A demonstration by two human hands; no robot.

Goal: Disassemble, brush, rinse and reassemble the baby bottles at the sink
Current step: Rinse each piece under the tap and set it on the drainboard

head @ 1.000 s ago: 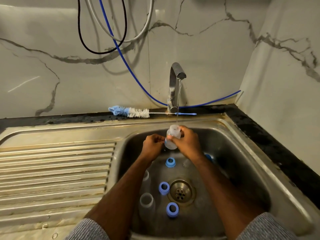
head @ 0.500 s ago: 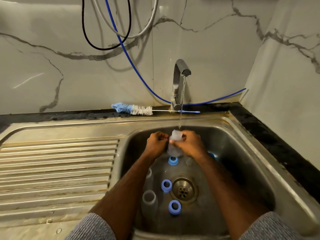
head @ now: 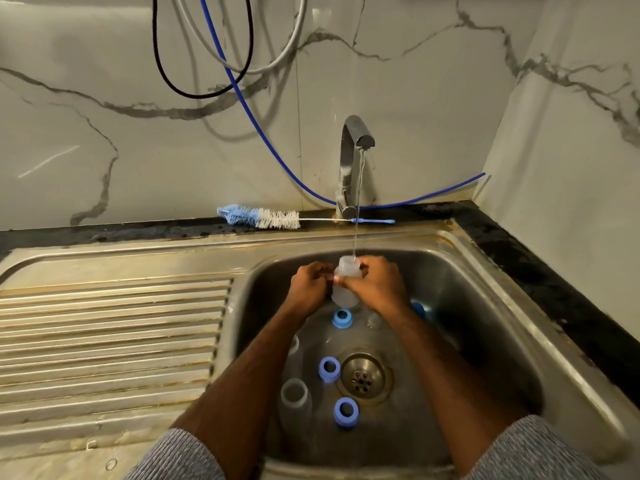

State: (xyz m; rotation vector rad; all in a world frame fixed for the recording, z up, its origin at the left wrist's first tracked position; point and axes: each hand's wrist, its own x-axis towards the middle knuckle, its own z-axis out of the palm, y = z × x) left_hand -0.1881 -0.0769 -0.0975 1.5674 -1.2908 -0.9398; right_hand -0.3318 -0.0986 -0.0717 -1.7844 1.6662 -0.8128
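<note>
A clear baby bottle [head: 344,296] stands upright under the thin stream from the tap [head: 353,161], with water running into its open neck. My right hand [head: 375,285] grips its body from the right. My left hand [head: 308,287] is curled against its left side; whether it holds the bottle I cannot tell. On the sink floor lie blue screw rings [head: 342,318], [head: 329,369], [head: 345,412] and a clear bottle [head: 294,393] standing near the left wall. A blue-and-white bottle brush [head: 263,218] lies on the ledge behind the sink.
The steel sink basin [head: 485,306] has a drain [head: 362,375] at its middle. A ribbed draining board [head: 110,341] lies to the left. Another blue part [head: 419,308] shows behind my right wrist. Cables and a blue hose [head: 242,109] hang on the marble wall.
The bottle has turned from tilted to upright under the stream, and both hands have shifted slightly with it.
</note>
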